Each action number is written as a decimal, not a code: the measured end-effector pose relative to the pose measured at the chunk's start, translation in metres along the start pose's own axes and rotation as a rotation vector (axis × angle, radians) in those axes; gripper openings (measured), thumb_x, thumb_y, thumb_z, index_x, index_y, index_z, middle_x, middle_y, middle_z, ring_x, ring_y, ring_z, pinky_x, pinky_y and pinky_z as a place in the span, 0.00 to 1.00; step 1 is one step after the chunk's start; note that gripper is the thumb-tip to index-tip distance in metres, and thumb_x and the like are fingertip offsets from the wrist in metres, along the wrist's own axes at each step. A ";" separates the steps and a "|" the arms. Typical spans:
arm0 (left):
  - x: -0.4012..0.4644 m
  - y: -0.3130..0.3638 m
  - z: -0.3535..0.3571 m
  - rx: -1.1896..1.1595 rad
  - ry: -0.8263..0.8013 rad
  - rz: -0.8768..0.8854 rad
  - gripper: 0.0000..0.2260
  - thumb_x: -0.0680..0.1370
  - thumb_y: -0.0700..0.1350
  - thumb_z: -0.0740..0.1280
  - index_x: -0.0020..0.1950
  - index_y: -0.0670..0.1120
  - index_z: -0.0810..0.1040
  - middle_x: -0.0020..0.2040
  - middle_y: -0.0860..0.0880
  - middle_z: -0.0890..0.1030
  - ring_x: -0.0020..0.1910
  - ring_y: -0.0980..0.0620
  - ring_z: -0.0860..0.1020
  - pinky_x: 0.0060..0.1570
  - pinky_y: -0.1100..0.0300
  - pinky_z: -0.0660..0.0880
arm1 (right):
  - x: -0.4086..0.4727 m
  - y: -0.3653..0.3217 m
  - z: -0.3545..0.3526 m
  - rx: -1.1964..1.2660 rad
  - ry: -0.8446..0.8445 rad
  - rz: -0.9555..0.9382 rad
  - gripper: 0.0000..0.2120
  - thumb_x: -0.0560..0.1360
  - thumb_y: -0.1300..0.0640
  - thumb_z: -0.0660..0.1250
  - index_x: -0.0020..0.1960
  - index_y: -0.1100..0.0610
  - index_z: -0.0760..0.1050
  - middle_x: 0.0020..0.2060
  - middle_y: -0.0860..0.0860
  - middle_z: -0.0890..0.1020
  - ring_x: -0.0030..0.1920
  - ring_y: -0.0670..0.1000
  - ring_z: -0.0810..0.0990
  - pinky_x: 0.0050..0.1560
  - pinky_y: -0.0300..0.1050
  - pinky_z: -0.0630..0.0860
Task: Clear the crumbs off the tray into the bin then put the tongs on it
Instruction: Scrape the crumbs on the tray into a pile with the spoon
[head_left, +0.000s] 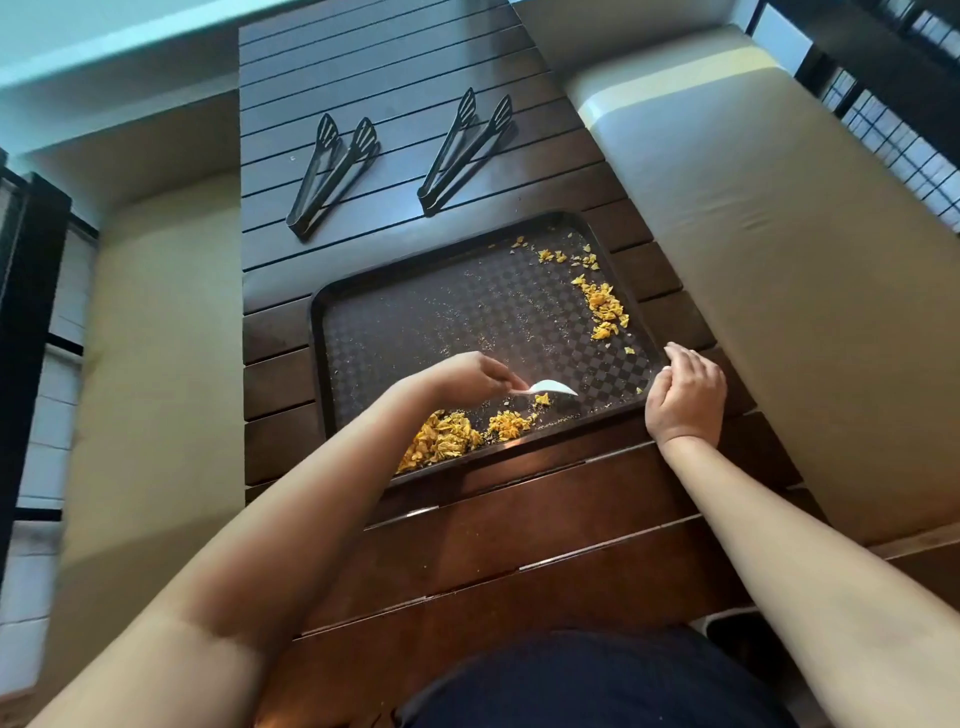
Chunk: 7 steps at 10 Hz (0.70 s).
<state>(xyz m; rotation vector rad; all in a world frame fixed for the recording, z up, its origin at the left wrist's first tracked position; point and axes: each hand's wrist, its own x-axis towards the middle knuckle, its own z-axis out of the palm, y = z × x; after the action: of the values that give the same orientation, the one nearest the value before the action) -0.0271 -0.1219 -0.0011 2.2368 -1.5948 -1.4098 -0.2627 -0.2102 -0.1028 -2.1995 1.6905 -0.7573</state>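
Observation:
A dark checkered tray (415, 322) lies on the slatted wooden table. Yellow crumbs are heaped at its near edge (447, 441), and more lie along its right side (605, 306). My left hand (470, 376) reaches over the tray and grips a white plastic spoon (550, 387), whose bowl sits beside a loose crumb. My right hand (685, 395) rests on the tray's near right corner with its fingers loosely curled over the rim. Two black tongs, a left pair (332, 174) and a right pair (467, 150), lie side by side beyond the tray. No bin is in view.
The dark wooden table (519, 545) runs away from me between two beige cushioned benches, a left bench (156, 338) and a right bench (779, 286). Dark railings stand at both outer edges. Fine crumb dust is scattered across the tray's middle.

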 end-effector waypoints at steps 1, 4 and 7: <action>0.003 0.008 0.005 0.099 -0.037 0.023 0.13 0.80 0.43 0.60 0.60 0.52 0.79 0.58 0.52 0.80 0.42 0.58 0.74 0.46 0.63 0.70 | 0.000 -0.001 0.000 0.000 0.000 -0.001 0.23 0.71 0.56 0.50 0.54 0.67 0.78 0.52 0.62 0.82 0.52 0.64 0.78 0.55 0.56 0.72; -0.014 -0.005 -0.029 0.395 -0.147 -0.091 0.15 0.79 0.40 0.59 0.61 0.50 0.79 0.61 0.53 0.79 0.52 0.56 0.74 0.53 0.63 0.68 | 0.001 0.001 0.001 -0.008 0.005 -0.010 0.22 0.71 0.57 0.51 0.54 0.66 0.78 0.51 0.61 0.82 0.51 0.63 0.78 0.54 0.56 0.72; -0.004 -0.009 -0.020 0.067 0.056 -0.021 0.13 0.80 0.43 0.60 0.61 0.52 0.79 0.54 0.52 0.79 0.38 0.57 0.74 0.39 0.64 0.70 | 0.001 0.001 0.001 -0.008 -0.005 -0.001 0.23 0.71 0.56 0.50 0.54 0.66 0.78 0.52 0.61 0.82 0.52 0.64 0.78 0.55 0.56 0.72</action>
<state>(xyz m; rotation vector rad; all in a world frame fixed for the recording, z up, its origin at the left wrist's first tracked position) -0.0067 -0.1230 0.0083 2.3151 -1.6287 -1.3047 -0.2633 -0.2115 -0.1040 -2.2058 1.6938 -0.7457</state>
